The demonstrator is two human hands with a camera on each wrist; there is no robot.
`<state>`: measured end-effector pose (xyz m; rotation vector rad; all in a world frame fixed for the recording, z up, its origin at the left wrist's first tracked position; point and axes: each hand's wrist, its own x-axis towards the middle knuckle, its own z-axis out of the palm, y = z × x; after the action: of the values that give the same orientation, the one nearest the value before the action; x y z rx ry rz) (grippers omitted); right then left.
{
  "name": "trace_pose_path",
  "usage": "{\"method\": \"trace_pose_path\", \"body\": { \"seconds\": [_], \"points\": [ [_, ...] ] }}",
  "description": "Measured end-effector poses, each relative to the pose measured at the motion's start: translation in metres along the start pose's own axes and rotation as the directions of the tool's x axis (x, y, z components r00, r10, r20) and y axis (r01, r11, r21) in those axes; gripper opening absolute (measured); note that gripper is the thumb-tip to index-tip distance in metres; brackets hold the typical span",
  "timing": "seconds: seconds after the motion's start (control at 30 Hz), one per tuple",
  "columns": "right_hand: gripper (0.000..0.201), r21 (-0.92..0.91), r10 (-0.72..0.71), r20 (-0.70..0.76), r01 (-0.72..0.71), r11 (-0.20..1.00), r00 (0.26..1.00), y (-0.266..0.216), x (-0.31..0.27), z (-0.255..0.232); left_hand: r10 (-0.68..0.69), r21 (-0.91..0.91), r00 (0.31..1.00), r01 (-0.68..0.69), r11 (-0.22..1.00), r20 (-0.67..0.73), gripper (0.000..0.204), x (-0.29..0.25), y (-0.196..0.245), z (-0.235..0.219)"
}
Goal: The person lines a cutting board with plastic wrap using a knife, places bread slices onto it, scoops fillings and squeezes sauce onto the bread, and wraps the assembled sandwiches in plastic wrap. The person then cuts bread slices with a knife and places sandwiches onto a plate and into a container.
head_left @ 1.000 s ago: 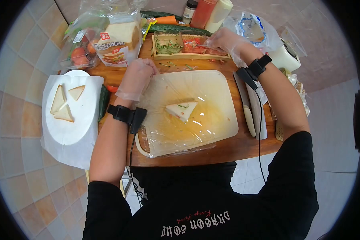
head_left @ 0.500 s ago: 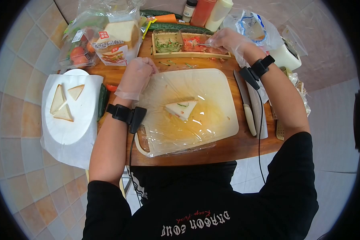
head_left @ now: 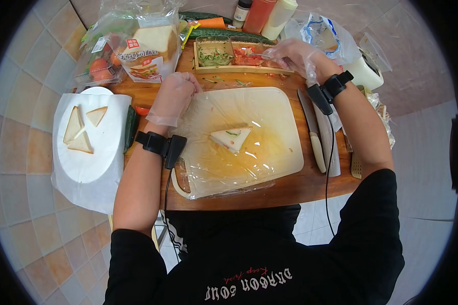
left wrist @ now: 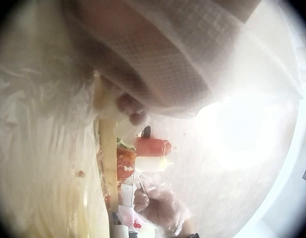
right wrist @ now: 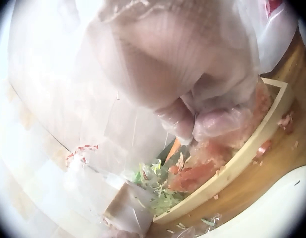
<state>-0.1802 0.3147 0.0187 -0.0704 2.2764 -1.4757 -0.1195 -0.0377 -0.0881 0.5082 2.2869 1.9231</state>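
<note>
My right hand (head_left: 297, 55), in a clear plastic glove, is over the right end of a wooden tray (head_left: 208, 69). Thumb and fingers pinch the handle of a thin metal utensil (head_left: 261, 55), whose other end lies in the chopped tomato (right wrist: 195, 174). Beside the tomato is shredded cucumber (head_left: 213, 58) in its own clear box. My left hand (head_left: 174, 99), also gloved, rests loosely curled at the upper left corner of the cutting board (head_left: 275, 104), on the plastic film (head_left: 208, 175). Under the film shows a bread triangle (head_left: 231, 137) with bits of filling.
A knife (head_left: 311, 127) lies right of the board. On the left, bread triangles (head_left: 75, 124) sit on a paper-covered white plate (head_left: 86, 170). Bagged sliced bread (head_left: 150, 51), packed tomatoes (head_left: 101, 70), cucumbers (head_left: 221, 35) and sauce bottles (head_left: 259, 15) line the back.
My right hand has shifted slightly right and toward me, still at the tray's right end. My left hand and the bread under the film stay as they were.
</note>
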Motion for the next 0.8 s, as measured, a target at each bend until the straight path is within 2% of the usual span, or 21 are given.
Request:
{"method": "trace_pose_path", "body": {
  "seconds": [0.1,0.13,0.17,0.2,0.27,0.33,0.4,0.53,0.6,0.63,0.73,0.77,0.8],
  "points": [
    [0.015,-0.023,0.008,0.038,-0.007,1.000,0.999,-0.001,-0.006,-0.011,0.013,-0.001,1.000,-0.013,1.000,-0.004,0.025,0.001,-0.003,0.000],
    [0.015,-0.022,0.014,0.045,-0.013,1.000,0.999,-0.001,-0.012,-0.016,0.106,0.179,0.994,-0.102,0.979,-0.009,0.024,0.002,-0.001,0.000],
    [0.015,-0.017,-0.078,0.044,0.079,0.997,0.996,-0.001,-0.021,-0.019,0.189,0.352,0.982,-0.178,0.919,0.003,0.024,0.001,0.002,0.001],
    [0.015,-0.003,-0.159,0.050,0.160,0.987,0.986,0.003,-0.029,-0.015,0.158,0.349,0.987,-0.148,0.925,0.000,0.024,-0.004,0.003,0.002],
    [0.018,0.035,-0.109,0.093,0.106,0.994,0.990,-0.008,-0.048,-0.003,0.119,0.284,0.993,-0.109,0.953,-0.019,0.024,-0.006,0.015,0.002],
    [0.022,0.052,-0.070,0.115,0.065,0.997,0.991,-0.016,-0.075,0.013,0.122,0.327,0.992,-0.112,0.938,-0.010,0.026,-0.004,0.009,0.002],
    [0.019,0.067,0.057,0.060,-0.061,0.996,0.997,-0.019,-0.104,0.042,0.046,0.130,0.999,-0.044,0.991,-0.009,0.028,-0.002,0.008,0.001],
    [0.019,0.068,0.041,0.108,-0.048,0.997,0.993,0.010,-0.130,0.072,0.054,0.168,0.998,-0.047,0.985,-0.039,0.028,-0.005,0.012,0.005],
    [0.019,-0.075,0.088,0.097,-0.081,0.994,0.991,0.013,-0.136,0.083,0.033,0.155,0.998,-0.023,0.988,-0.062,0.028,-0.006,0.014,0.007],
    [0.015,-0.190,0.049,0.055,-0.038,0.981,0.997,0.012,-0.137,0.089,0.032,0.155,0.998,-0.023,0.988,-0.058,0.028,-0.005,0.013,0.006],
    [0.016,-0.268,-0.019,-0.003,0.018,0.963,1.000,0.010,-0.147,0.101,0.073,0.145,0.996,-0.066,0.987,-0.043,0.028,-0.005,0.012,0.006],
    [0.016,-0.267,-0.019,-0.005,0.017,0.964,1.000,0.011,-0.150,0.104,0.040,0.115,0.998,-0.034,0.993,-0.049,0.028,-0.005,0.013,0.006],
    [0.015,-0.325,-0.107,-0.040,0.088,0.942,0.994,0.013,-0.154,0.108,0.007,0.085,0.998,-0.002,0.996,-0.055,0.027,-0.006,0.014,0.006]
  ]
}}
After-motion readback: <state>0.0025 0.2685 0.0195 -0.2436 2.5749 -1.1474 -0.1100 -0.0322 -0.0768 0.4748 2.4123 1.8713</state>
